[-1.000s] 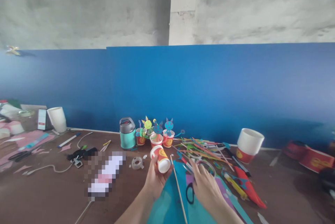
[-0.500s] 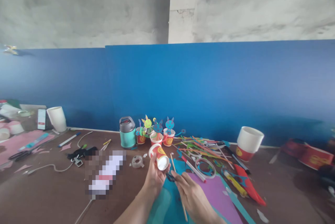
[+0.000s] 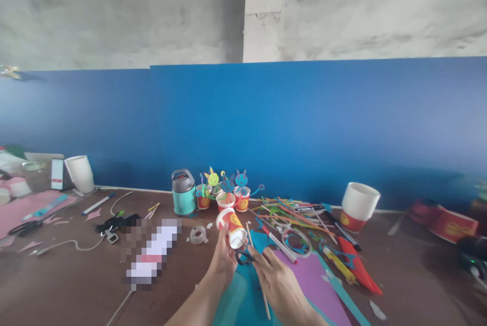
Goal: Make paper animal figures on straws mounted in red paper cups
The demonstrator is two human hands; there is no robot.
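My left hand is wrapped around a red and white paper cup, tilted with its white base towards me. In my right hand are small scissors with dark handles; their thin tip is at the cup's base, and I cannot tell whether it has gone through. A thin wooden stick lies beside my right hand, partly hidden by it. Below both hands spread blue paper and purple paper. Just behind the held cup stand several small cups topped with paper cat figures.
A teal flask and a tape roll stand left of the hands. To the right are coloured paper strips, a red marker, a larger tape roll and stacked cups. A blue partition closes the back.
The scissors have turned in my right hand, so their handle loop and thin tip now show against the cup's base. My left hand keeps the cup in nearly the same place.
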